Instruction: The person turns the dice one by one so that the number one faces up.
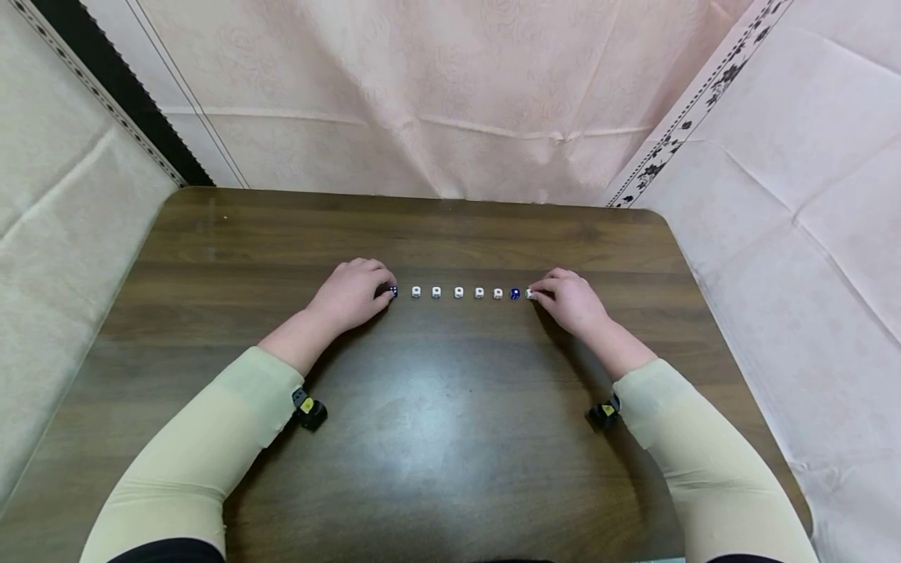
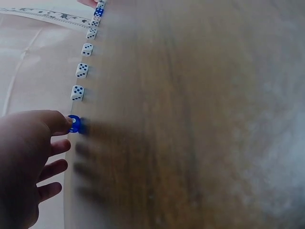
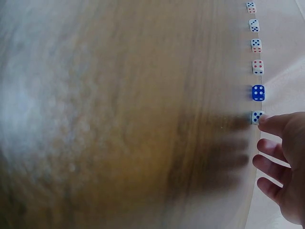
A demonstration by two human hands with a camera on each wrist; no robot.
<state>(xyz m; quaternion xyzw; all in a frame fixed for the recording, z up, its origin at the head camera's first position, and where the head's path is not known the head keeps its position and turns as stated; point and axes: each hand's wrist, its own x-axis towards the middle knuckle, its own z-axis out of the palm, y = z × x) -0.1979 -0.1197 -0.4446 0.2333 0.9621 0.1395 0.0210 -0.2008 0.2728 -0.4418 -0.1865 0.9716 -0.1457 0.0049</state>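
Note:
A row of small dice runs left to right across the middle of the table (image 1: pixel 422 375). At its left end, my left hand (image 1: pixel 355 293) pinches a blue die (image 2: pixel 75 124), the thumb on its near side. My right hand (image 1: pixel 573 303) pinches a white die (image 3: pixel 256 117) with dark pips at the right end; its other fingers are spread below in the right wrist view. Just inside that one sits a second blue die (image 3: pixel 258 93) with white pips. Several white dice (image 1: pixel 459 292), set apart from each other, stand between the two blue ones.
Pale cloth (image 1: pixel 436 94) hangs behind the table's back edge, with more cloth (image 1: pixel 831 195) at the right and the left. Small black cameras (image 1: pixel 310 410) are strapped at both wrists, over pale green sleeves (image 1: pixel 204 438).

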